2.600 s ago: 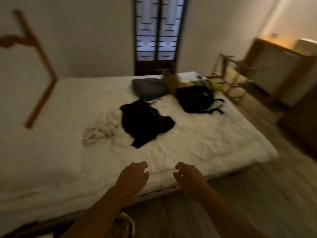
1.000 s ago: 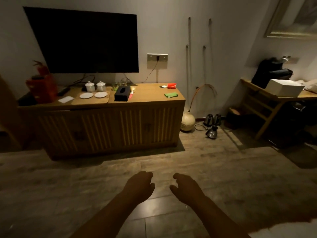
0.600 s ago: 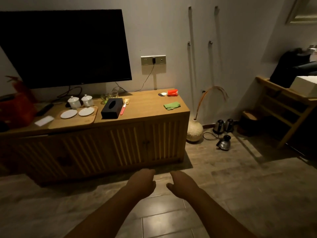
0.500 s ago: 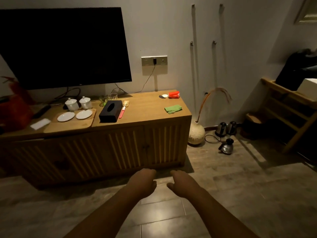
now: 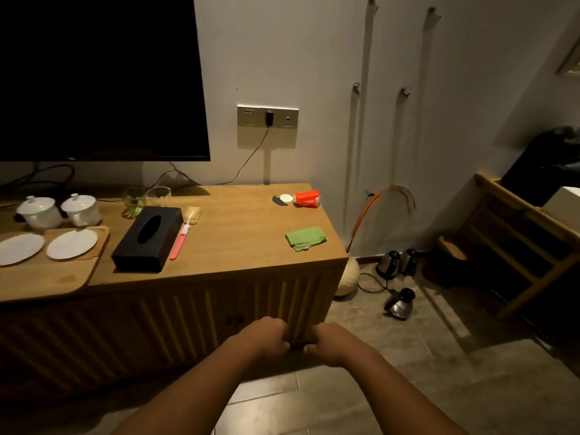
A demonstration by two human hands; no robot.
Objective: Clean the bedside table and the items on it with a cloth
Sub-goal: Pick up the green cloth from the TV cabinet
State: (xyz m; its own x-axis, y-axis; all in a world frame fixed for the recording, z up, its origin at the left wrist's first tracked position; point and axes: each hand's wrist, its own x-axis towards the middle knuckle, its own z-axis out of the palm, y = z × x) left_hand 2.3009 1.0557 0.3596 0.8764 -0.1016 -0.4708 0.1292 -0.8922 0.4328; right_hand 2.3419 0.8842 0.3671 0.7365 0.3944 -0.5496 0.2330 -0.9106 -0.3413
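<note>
A folded green cloth (image 5: 305, 238) lies near the right end of a wooden cabinet top (image 5: 238, 233). On the same top stand a black tissue box (image 5: 147, 238), a pink stick-like item (image 5: 179, 241), two glasses (image 5: 146, 199), a red packet (image 5: 307, 198) and a small white disc (image 5: 286, 198). A wooden tray (image 5: 59, 274) at the left carries two white plates (image 5: 71, 244) and two lidded white cups (image 5: 58, 211). My left hand (image 5: 265, 339) and my right hand (image 5: 331, 342) hang low in front of the cabinet, fingers curled, holding nothing.
A dark TV (image 5: 100, 76) hangs above the cabinet. A wall socket (image 5: 267, 117) has a charger plugged in. On the floor at the right are a round vase (image 5: 346, 277), kettles (image 5: 397, 262) with a cord, and a wooden rack (image 5: 518, 243).
The view swung from the bed to the TV cabinet, then closed in on it. The cabinet and green cloth are now much nearer. Both hands stay low and empty.
</note>
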